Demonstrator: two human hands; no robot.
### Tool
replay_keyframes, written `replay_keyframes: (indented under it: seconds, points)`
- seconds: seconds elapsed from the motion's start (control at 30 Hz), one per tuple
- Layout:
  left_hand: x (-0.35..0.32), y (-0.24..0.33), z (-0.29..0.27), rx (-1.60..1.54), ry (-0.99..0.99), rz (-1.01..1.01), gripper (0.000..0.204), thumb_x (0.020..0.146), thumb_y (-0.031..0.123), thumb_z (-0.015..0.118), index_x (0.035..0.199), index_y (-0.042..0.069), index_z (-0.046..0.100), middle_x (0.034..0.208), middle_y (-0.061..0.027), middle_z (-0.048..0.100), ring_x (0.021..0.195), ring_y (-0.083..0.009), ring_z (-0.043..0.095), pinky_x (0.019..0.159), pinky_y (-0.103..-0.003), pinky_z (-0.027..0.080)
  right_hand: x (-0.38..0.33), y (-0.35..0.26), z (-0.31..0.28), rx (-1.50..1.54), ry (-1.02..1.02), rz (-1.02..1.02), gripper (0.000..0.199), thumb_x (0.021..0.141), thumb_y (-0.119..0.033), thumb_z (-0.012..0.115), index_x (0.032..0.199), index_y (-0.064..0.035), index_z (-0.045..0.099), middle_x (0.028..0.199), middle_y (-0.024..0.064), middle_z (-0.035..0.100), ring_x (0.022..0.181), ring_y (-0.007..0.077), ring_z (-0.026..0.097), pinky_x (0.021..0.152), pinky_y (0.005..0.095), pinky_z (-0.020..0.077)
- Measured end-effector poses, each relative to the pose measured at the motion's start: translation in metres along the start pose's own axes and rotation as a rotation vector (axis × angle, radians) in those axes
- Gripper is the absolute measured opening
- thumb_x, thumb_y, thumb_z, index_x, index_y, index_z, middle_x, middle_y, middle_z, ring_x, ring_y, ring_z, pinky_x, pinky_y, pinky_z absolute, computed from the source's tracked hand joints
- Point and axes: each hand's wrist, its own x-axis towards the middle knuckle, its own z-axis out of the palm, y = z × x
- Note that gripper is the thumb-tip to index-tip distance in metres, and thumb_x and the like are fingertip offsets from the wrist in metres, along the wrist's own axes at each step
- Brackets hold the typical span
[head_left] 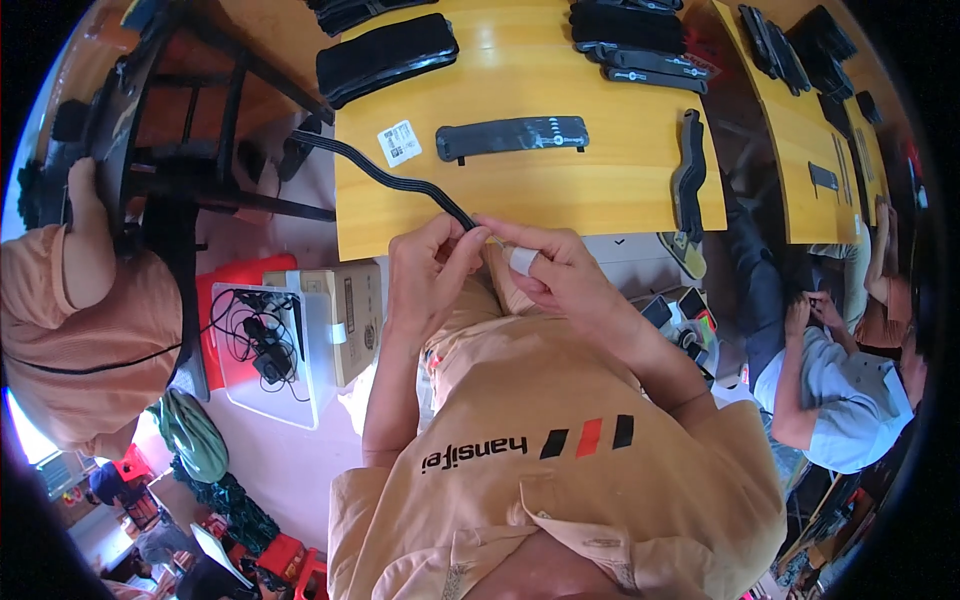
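Just over the near edge of the yellow table, my left hand pinches the end of a black elastic strap with thin light stripes. The strap runs from the fingertips up and to the left, past the table's left edge. My right hand meets the left one, its thumb and forefinger closed at the strap's end; what sits between them is too small to make out. A white wrap circles one of its fingers. Beyond both hands lies a flat black band in a clear sleeve, beside a white printed label.
Stacks of black bands stand along the far side of the yellow table, and folded bands lie at its right edge. Left of me are a clear bin with cables and a cardboard box. People sit on both sides.
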Motion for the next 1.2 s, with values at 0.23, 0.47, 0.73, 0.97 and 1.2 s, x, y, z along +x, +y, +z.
replay_keyframes:
  seconds: [0.23, 0.47, 0.73, 0.97, 1.2]
  points:
    - [-0.003, -0.008, -0.004, -0.416, -0.107, 0.029, 0.019, 0.083, 0.011, 0.059, 0.068, -0.001, 0.057, 0.059, -0.0027, 0.056, 0.049, -0.0055, 0.050, 0.045, -0.017, 0.038, -0.003, -0.010, -0.013, 0.210, -0.224, 0.137, 0.044, 0.086, -0.004, 0.039, 0.129, -0.0129, 0.043, 0.057, -0.0080, 0.030, 0.045, 0.0005, 0.024, 0.038, 0.0144, 0.0184]
    - [-0.003, -0.011, 0.002, -0.646, -0.119, -0.043, 0.017, 0.082, 0.012, 0.061, 0.069, 0.000, 0.058, 0.060, -0.0021, 0.056, 0.050, -0.0047, 0.050, 0.045, -0.016, 0.037, -0.005, -0.011, -0.014, 0.381, -0.237, 0.235, 0.049, 0.083, -0.001, 0.039, 0.132, -0.0099, 0.038, 0.056, -0.0068, 0.030, 0.043, 0.0004, 0.022, 0.039, 0.0153, 0.0186]
    - [0.002, 0.007, 0.005, 0.047, -0.006, 0.061, 0.020, 0.083, 0.012, 0.059, 0.067, 0.001, 0.052, 0.057, -0.0001, 0.051, 0.052, -0.0039, 0.045, 0.047, -0.017, 0.035, -0.004, 0.010, -0.008, -0.179, 0.041, -0.107, 0.037, 0.088, -0.007, 0.040, 0.124, -0.0118, 0.049, 0.062, -0.0057, 0.041, 0.050, 0.0001, 0.030, 0.043, 0.0159, 0.0236]
    - [-0.002, -0.002, 0.002, -0.357, -0.096, -0.005, 0.022, 0.084, 0.014, 0.058, 0.066, 0.002, 0.052, 0.055, -0.0014, 0.052, 0.047, -0.0044, 0.045, 0.043, -0.018, 0.034, -0.004, 0.003, -0.018, 0.289, -0.211, 0.079, 0.040, 0.088, -0.008, 0.042, 0.128, -0.0115, 0.044, 0.059, -0.0068, 0.032, 0.046, 0.0008, 0.025, 0.039, 0.0139, 0.0208]
    - [0.000, 0.002, 0.007, -0.574, 0.016, -0.063, 0.026, 0.085, 0.017, 0.057, 0.064, 0.004, 0.051, 0.055, 0.0006, 0.051, 0.044, -0.0029, 0.044, 0.040, -0.017, 0.031, -0.001, 0.002, -0.014, 0.261, -0.203, 0.003, 0.045, 0.088, -0.008, 0.043, 0.133, -0.0121, 0.037, 0.059, -0.0057, 0.032, 0.045, 0.0010, 0.026, 0.038, 0.0132, 0.0192]
